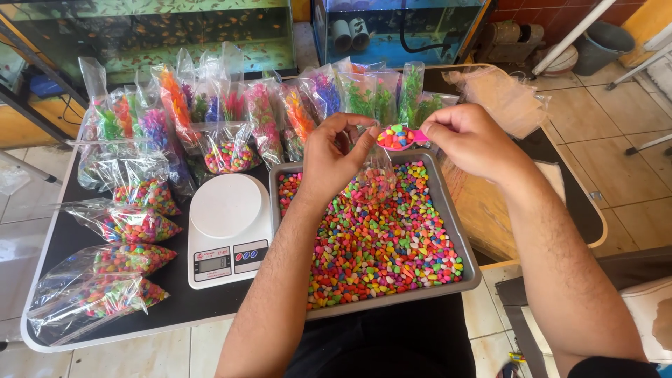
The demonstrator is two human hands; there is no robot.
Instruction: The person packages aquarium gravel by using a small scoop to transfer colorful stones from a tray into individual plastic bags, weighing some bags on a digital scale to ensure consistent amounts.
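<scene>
— Nearest the camera? The grey tray (470, 260) of coloured gravel (381, 245) at the table's front edge.
— Hands? The left hand (334, 157) pinches a clear bag (374, 183) open above the tray; the right hand (467, 138) grips a pink scoop (400, 137) of gravel at the bag's mouth.

We see a white kitchen scale (229, 227) on the dark bench (185, 304), just left of the tray. Filled clear bags of coloured gravel (129, 260) lie at its left, bags of plastic plants (262, 112) stand behind, and fish tanks (175, 31) line the back.
</scene>
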